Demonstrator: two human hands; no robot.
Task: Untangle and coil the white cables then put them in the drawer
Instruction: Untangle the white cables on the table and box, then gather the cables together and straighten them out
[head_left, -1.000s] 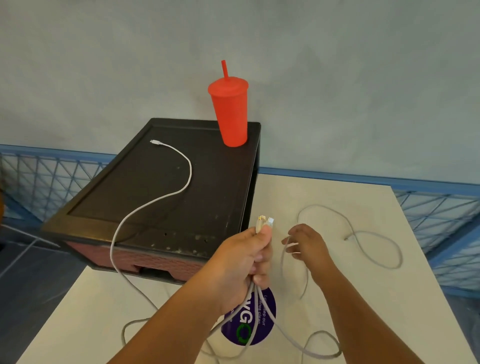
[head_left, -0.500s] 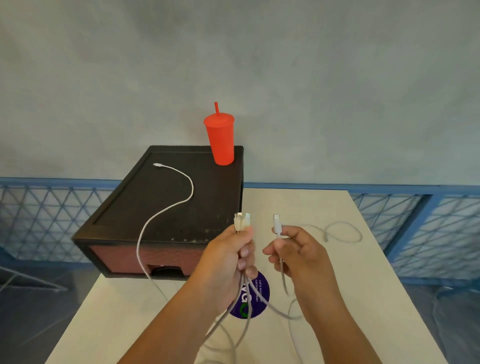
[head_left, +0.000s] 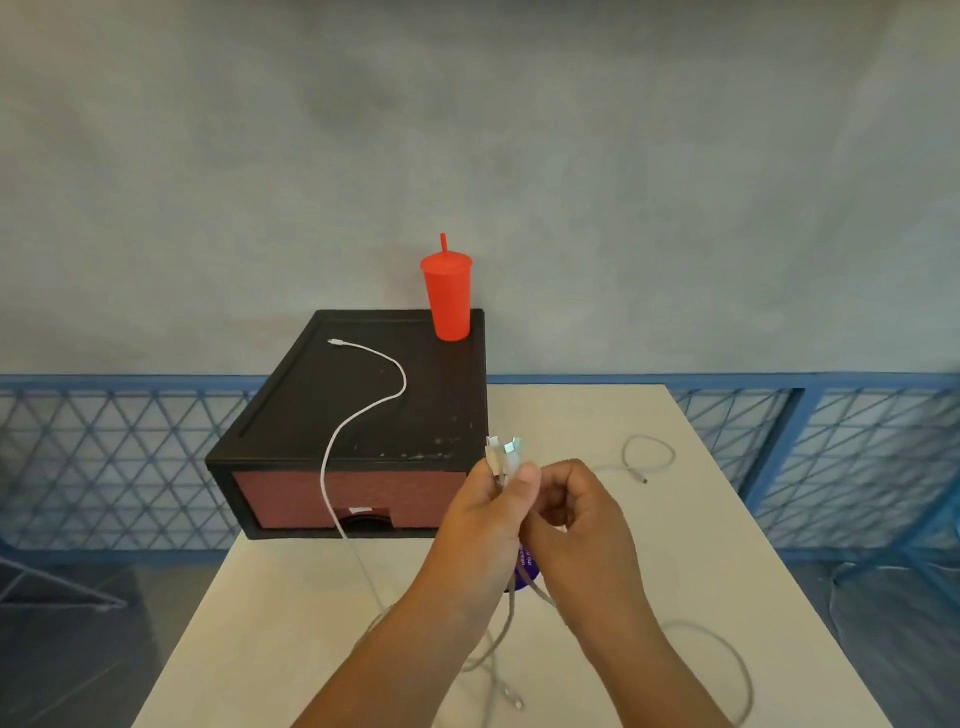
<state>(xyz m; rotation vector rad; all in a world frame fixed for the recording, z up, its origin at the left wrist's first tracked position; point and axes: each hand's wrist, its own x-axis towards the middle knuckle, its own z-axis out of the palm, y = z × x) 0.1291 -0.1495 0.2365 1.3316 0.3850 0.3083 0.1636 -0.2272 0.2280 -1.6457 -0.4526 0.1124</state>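
My left hand (head_left: 488, 512) grips a bunch of white cable plugs (head_left: 503, 452) that stick up above its thumb. My right hand (head_left: 576, 512) is curled close against the left, its fingers at the same cables; what it pinches is hidden. White cables (head_left: 727, 660) hang from both hands and loop over the white table (head_left: 623, 415). One white cable (head_left: 363, 415) runs across the top of the black drawer unit (head_left: 363, 405) and down over its red drawer front (head_left: 291, 493), which is closed. Another cable end (head_left: 647, 460) lies on the table at the right.
A red lidded cup with a straw (head_left: 448, 293) stands on the back right corner of the drawer unit. A purple round sticker (head_left: 523, 569) shows on the table under my hands. A blue mesh fence (head_left: 104, 457) runs behind the table, before a grey wall.
My right hand has moved left and joined the left hand, bringing its plug to the bunch. The camera has pulled back and tilted up, so table and drawer unit look smaller.
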